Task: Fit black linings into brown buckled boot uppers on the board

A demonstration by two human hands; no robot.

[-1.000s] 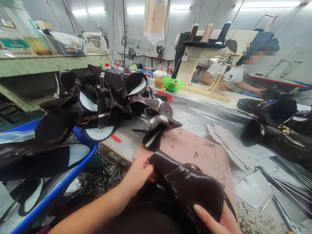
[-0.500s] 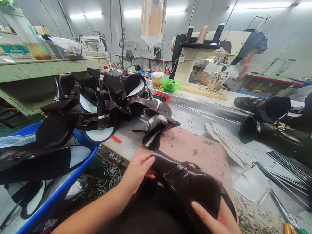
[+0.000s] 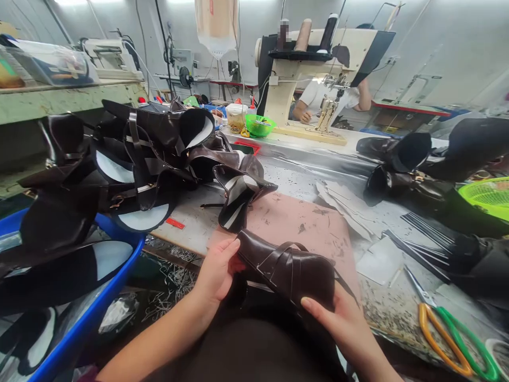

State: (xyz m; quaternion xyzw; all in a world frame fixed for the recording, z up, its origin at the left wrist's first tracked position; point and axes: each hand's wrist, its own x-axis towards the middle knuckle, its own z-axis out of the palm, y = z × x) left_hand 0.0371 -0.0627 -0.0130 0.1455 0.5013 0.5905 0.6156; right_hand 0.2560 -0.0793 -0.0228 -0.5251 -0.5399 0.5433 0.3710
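Observation:
Between my two hands, above the near edge of the bench, is a dark brown leather boot upper (image 3: 286, 268) with thin straps crossing it. My left hand (image 3: 220, 268) pinches its left end, thumb on top. Around its right end my right hand (image 3: 334, 313) is closed, thumb on the near edge and the other fingers hidden behind the leather. Just beyond the held piece, another upper (image 3: 238, 199) with a pale lining rests on the pink mat (image 3: 302, 217). A pile of similar brown uppers (image 3: 155, 127) lies to the left.
A blue tub (image 3: 137, 254) at left holds more uppers. Scissors (image 3: 445, 329) with orange and green handles lie right, near black strips (image 3: 425, 239) and paper scraps (image 3: 345, 207). A sewing machine (image 3: 274, 95) stands behind, with a person (image 3: 318, 101) beyond. A green bowl (image 3: 260, 126) sits beside it.
The view has turned to the right, bringing the full scissors and a green basket into sight. Both hands keep hold of the upper, which sits slightly higher and further left in view.

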